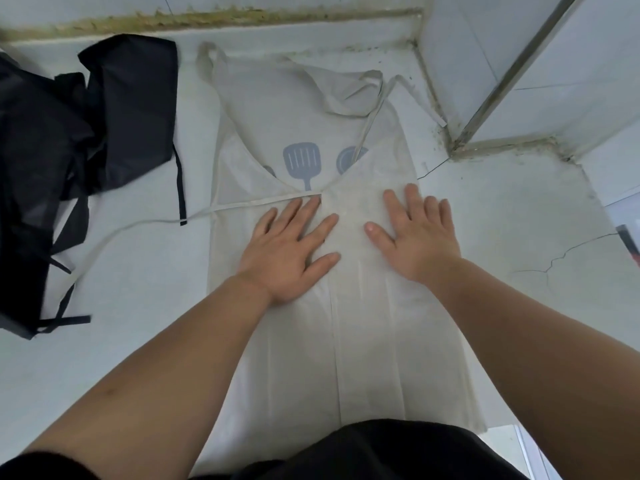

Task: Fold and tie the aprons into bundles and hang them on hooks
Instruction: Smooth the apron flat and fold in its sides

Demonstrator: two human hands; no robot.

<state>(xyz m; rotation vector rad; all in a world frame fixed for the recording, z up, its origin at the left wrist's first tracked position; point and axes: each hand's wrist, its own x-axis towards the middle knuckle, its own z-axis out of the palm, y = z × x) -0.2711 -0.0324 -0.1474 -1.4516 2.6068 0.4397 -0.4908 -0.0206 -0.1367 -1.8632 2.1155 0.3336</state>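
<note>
The left hand [291, 251] lies flat, palm down, fingers spread and straight, pressing on the middle of the cream apron [363, 341]; the right hand [419, 237] lies just beside it to the right, also flat with fingers spread, pressing the same cloth; the two thumbs point toward each other with a narrow strip of fabric between them; both bare forearms reach in from the near edge. The cream apron is laid out lengthwise on the white bench [138, 341], its sides folded in toward a centre line that runs from between the hands to the near edge; just beyond the fingertips a blue spatula print [303, 161] and part of a round blue print [348, 159] show in the gap between the folded flaps; farther off the neck strap [346, 88] lies loose and crumpled; a thin waist tie [138, 225] trails off to the left across the bench. At the far left a black apron [114, 116] sits in a loose heap, its dark ties spilling toward the near side; a grimy seam [207, 19] runs along the far wall; at the right the bench shows a crack [561, 254] beside a tiled corner with a metal strip [512, 71].
</note>
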